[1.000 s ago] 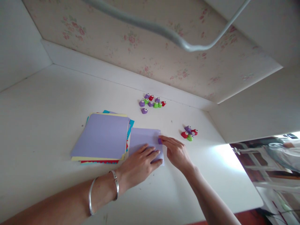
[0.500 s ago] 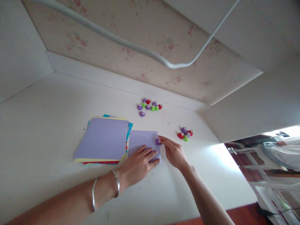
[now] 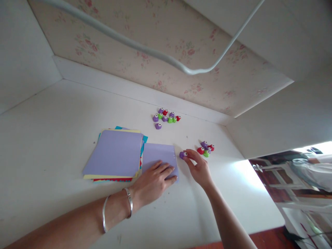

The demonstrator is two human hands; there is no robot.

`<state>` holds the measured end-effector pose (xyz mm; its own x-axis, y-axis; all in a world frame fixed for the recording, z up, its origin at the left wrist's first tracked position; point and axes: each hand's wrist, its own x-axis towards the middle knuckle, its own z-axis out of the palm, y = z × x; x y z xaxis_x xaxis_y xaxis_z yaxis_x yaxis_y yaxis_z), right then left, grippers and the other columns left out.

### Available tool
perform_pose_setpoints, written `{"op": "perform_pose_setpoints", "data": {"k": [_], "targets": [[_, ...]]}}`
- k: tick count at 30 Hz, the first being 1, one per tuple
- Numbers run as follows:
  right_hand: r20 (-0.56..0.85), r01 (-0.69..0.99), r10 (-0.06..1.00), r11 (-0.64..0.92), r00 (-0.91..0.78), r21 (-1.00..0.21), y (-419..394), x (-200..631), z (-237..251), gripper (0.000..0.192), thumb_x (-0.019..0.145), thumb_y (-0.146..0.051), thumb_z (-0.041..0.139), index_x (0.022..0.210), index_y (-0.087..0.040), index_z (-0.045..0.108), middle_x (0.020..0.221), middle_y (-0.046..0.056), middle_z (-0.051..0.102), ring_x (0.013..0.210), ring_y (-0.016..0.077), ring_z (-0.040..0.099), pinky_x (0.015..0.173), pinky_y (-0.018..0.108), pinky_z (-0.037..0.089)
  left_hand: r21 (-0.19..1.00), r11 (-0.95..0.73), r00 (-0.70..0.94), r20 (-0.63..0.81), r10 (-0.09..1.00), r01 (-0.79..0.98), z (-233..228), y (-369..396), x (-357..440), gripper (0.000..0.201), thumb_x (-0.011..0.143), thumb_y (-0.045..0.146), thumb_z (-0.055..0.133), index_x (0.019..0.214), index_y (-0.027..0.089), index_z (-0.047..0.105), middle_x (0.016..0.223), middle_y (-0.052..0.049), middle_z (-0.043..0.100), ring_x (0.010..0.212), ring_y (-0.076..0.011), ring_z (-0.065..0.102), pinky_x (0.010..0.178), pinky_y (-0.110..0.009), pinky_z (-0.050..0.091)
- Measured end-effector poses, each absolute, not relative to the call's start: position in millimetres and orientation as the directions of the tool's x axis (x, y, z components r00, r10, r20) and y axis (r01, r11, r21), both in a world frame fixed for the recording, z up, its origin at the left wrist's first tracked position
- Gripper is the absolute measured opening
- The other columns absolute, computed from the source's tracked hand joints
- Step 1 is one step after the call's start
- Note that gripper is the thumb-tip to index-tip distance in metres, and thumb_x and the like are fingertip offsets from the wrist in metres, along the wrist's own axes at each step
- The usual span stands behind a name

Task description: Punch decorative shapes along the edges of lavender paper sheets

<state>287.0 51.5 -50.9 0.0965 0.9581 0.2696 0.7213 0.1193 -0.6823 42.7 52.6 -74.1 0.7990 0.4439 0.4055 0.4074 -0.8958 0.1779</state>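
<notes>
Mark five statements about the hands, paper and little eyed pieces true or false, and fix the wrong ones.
1. The left hand lies on a lilac sheet. True.
2. The right hand holds a purple piece. True.
3. That piece sits mid-sheet. False: it is past the sheet's right edge.
4. Yellow tops the stack. False: the paper stack has lilac on top.
5. The group near the wall includes red and green pieces. True.

The left hand (image 3: 154,178) lies palm down, loosely spread; to its right, the right hand (image 3: 199,169) is curled, pinching.
</notes>
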Motion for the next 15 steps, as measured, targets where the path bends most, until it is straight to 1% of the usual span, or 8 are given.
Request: {"op": "perform_pose_setpoints", "data": {"k": [2,4,7,10,15], "targets": [[0.252,0.668,0.954,0.084,0.160,-0.740,49,293,-54,0.031,0.089,-0.039,0.064,0.115,-0.021,0.063,0.112,0.010,0.073,0.097,0.0244,0.072,0.087,0.041,0.059,0.182,-0.896,0.802,0.399,0.444,0.405,-73,52,42,0.033,0.099,0.025,0.047,0.130,0.030,0.058,0.140,-0.001,0.053,0.128,-0.0204,0.050,0.113,-0.040,0.034],[0.220,0.637,0.955,0.044,0.199,-0.770,46,298,-58,0.033,0.089,-0.040,0.064,0.115,-0.021,0.063,0.113,0.011,0.072,0.100,0.0258,0.071,0.089,0.043,0.059,0.188,-0.895,0.803,0.394,0.446,0.404,-73,52,42,0.034,0.099,0.024,0.046,0.130,0.030,0.058,0.140,-0.001,0.053,0.128,-0.0203,0.050,0.114,-0.041,0.034],[0.183,0.634,0.957,-0.002,0.226,-0.773,41,300,-61,0.032,0.088,-0.041,0.064,0.114,-0.022,0.064,0.112,0.011,0.072,0.101,0.0264,0.071,0.091,0.045,0.057,0.200,-0.894,0.802,0.395,0.448,0.401,-72,52,42,0.034,0.099,0.025,0.045,0.130,0.030,0.058,0.140,-0.001,0.053,0.129,-0.0204,0.049,0.114,-0.041,0.034],[0.189,0.637,0.950,-0.013,0.248,-0.770,38,298,-62,0.031,0.089,-0.041,0.063,0.115,-0.023,0.065,0.114,0.010,0.072,0.102,0.0259,0.071,0.093,0.045,0.056,0.215,-0.895,0.804,0.394,0.446,0.391,-72,52,42,0.034,0.099,0.024,0.046,0.131,0.029,0.058,0.140,-0.001,0.053,0.129,-0.0205,0.049,0.114,-0.042,0.035],[0.208,0.614,0.924,-0.035,0.320,-0.789,38,294,-65,0.033,0.090,-0.043,0.062,0.116,-0.023,0.065,0.116,0.011,0.070,0.100,0.0252,0.071,0.090,0.043,0.057,0.239,-0.892,0.800,0.396,0.450,0.383,-72,52,42,0.036,0.098,0.023,0.046,0.133,0.029,0.056,0.141,-0.002,0.052,0.130,-0.0201,0.048,0.114,-0.042,0.034]]}}
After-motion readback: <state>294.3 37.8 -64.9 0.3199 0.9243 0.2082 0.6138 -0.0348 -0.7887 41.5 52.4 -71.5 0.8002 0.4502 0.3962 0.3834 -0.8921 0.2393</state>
